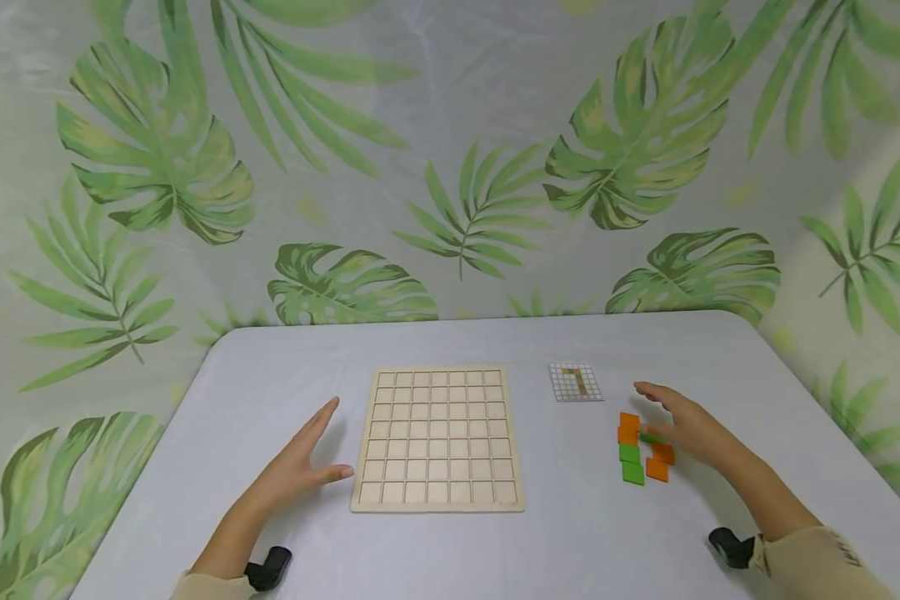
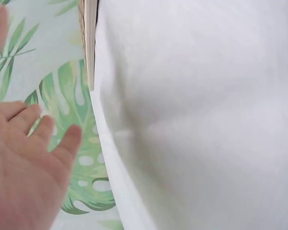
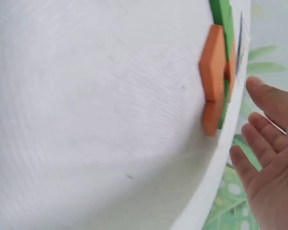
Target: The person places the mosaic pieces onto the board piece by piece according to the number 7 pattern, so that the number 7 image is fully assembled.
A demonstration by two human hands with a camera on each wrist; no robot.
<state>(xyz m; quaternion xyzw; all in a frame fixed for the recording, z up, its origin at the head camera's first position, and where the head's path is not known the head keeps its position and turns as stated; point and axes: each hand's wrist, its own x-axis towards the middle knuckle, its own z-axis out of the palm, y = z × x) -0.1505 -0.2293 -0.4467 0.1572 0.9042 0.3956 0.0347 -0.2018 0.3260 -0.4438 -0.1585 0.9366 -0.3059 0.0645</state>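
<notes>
A wooden grid board [image 1: 439,439] with square compartments lies flat at the middle of the table. My left hand [image 1: 300,467] hovers just left of it with thumb and fingers spread, holding nothing; the left wrist view shows the same hand [image 2: 29,158] near the board's edge [image 2: 89,43]. Over at the right, my right hand [image 1: 690,429] is held above a group of small square tiles, its fingers loosely extended. Orange tiles [image 1: 657,470] and green tiles [image 1: 633,473] lie there, partly hidden beneath that hand. In the right wrist view, an orange tile [image 3: 212,62] lies beside the hand [image 3: 273,163], apart from it.
A small pattern card [image 1: 576,382] with a printed grid and coloured squares lies between the board and the tiles, farther back. White cloth covers the table [image 1: 555,542]. Behind it hangs a leaf-patterned curtain [image 1: 487,108]. Both wrists wear black devices [image 1: 268,569].
</notes>
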